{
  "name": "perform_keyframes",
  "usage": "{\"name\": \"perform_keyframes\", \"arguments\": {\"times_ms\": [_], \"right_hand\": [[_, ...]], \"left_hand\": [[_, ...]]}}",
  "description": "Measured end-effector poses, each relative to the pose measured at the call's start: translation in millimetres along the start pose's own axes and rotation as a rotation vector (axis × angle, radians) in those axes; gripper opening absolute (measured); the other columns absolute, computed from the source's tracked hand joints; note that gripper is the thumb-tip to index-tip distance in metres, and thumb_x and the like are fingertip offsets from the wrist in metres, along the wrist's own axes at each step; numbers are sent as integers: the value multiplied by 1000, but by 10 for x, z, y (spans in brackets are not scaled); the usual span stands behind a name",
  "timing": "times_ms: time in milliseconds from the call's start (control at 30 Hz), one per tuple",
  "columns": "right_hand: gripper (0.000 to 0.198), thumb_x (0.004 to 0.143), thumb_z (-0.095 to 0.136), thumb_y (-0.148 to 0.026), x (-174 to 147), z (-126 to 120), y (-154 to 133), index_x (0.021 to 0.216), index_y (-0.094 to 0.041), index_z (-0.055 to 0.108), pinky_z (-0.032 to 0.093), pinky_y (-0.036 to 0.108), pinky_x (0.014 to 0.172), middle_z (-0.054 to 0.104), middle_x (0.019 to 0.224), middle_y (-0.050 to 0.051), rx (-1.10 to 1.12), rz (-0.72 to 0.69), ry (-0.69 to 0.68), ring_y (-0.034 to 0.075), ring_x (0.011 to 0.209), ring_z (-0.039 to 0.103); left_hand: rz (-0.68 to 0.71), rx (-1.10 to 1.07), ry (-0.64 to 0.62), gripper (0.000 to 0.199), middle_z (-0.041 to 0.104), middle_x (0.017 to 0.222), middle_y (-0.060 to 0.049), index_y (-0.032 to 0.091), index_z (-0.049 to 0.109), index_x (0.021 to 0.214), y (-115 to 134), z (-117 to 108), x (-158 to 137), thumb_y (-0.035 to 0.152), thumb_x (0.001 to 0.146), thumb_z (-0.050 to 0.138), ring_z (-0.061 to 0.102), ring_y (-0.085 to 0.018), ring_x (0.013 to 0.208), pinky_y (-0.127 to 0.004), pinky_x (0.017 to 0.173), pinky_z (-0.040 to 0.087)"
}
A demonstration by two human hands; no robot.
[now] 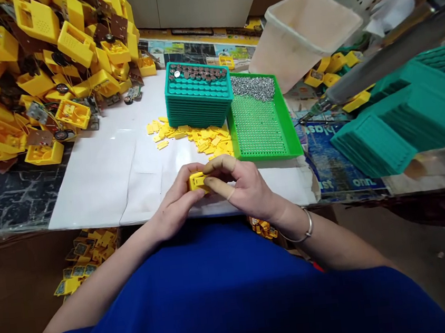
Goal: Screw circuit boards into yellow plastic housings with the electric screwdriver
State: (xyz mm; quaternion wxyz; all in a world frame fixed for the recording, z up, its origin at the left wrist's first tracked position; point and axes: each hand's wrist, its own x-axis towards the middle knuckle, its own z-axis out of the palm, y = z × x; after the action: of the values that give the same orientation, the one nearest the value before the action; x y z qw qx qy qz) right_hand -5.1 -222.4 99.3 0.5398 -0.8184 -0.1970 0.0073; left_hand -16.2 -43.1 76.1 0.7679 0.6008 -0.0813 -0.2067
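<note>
Near the front edge of the table, my left hand (180, 195) grips a small yellow plastic case (193, 185) between thumb and fingers. My right hand (242, 183), with beige covers on the thumb and index finger, pinches at a small flat yellow plastic piece (200, 181) lying against the case. The fingertips partly hide that piece. Just beyond my hands lies a loose heap of small yellow plastic pieces (214, 141). Behind the heap stands a stack of teal trays (200, 102), the top one holding dark round parts (200, 73).
A green tray (294, 145) with silver screws (254, 86) lies right of the stack. Yellow housings with wires (74, 44) pile up at left. At right are a whitish bin (292, 37), a hanging screwdriver (319, 106) and more teal trays (378, 139).
</note>
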Motion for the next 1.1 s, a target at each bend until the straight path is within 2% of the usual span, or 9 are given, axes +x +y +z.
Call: {"name": "perform_keyframes", "arguments": {"times_ms": [133, 233, 367, 433, 467, 533, 667, 833, 1100], "right_hand": [[10, 86, 61, -22, -16, 20, -25, 96, -19, 61, 51, 23, 63, 67, 76, -2, -80, 1, -41, 10, 65, 63], [16, 87, 64, -25, -48, -53, -49, 102, -22, 63, 52, 25, 58, 65, 72, -2, -120, -44, 18, 11, 59, 61], [33, 89, 65, -28, 15, -448, -53, 119, -41, 62, 56, 40, 90, 68, 114, -1, -236, -320, 681, 23, 103, 68], [43, 91, 62, -28, 132, -753, -48, 129, -46, 56, 42, 43, 111, 55, 139, -5, -345, -408, 952, 26, 136, 50], [43, 92, 59, -28, 206, -909, -45, 132, -44, 54, 35, 42, 116, 48, 147, -6, -399, -396, 969, 25, 144, 40], [39, 96, 46, -25, 358, -1180, -34, 132, -38, 51, 37, 40, 116, 49, 146, -3, -420, -264, 814, 20, 146, 36], [20, 89, 49, -31, 552, -1395, 18, 109, -32, 47, 55, 37, 89, 63, 120, 6, -148, -75, 505, 21, 116, 63], [23, 88, 47, -51, 541, -1121, 140, 90, -28, 43, 50, 35, 63, 52, 73, 1, -55, -130, 477, 17, 61, 58], [48, 96, 25, -66, 461, -738, 375, 76, -26, 42, 46, 33, 57, 50, 68, 3, -137, -68, 547, 16, 58, 53]], "left_hand": [[57, 133, -25, 27, 66, 115, -5, 20, 61, 116, 37, -9, -12, 34, 94, 55, 57, -22, 112, -32, 99, 42], [16, 19, -22, 28, 67, 113, -6, 20, 62, 117, 17, -5, -18, 36, 95, 55, 60, -22, 109, -34, 98, 44], [-164, -327, -45, 28, 66, 117, -10, 20, 62, 116, -2, 14, -11, 33, 92, 59, 66, -25, 105, -39, 87, 54], [-234, -411, -63, 27, 66, 119, -13, 18, 64, 114, 22, 32, 11, 29, 90, 62, 65, -27, 109, -40, 87, 55], [-266, -438, -80, 27, 66, 119, -14, 17, 64, 114, 39, 45, 28, 26, 89, 62, 65, -28, 110, -41, 88, 55], [-311, -487, -122, 31, 67, 118, -14, 17, 64, 115, 76, 81, 77, 23, 85, 63, 65, -29, 112, -43, 91, 55], [-330, -470, -116, 32, 70, 112, -13, 17, 65, 107, 119, 207, 211, 26, 76, 70, 68, -28, 104, -40, 86, 57], [-344, -256, -7, 25, 71, 87, -5, 17, 62, 90, 91, 364, 349, 35, 78, 76, 69, -18, 75, -25, 58, 56], [-342, -213, 3, 23, 69, 80, -4, 16, 64, 89, 88, 387, 395, 34, 80, 75, 67, -17, 70, -25, 54, 56]]}}
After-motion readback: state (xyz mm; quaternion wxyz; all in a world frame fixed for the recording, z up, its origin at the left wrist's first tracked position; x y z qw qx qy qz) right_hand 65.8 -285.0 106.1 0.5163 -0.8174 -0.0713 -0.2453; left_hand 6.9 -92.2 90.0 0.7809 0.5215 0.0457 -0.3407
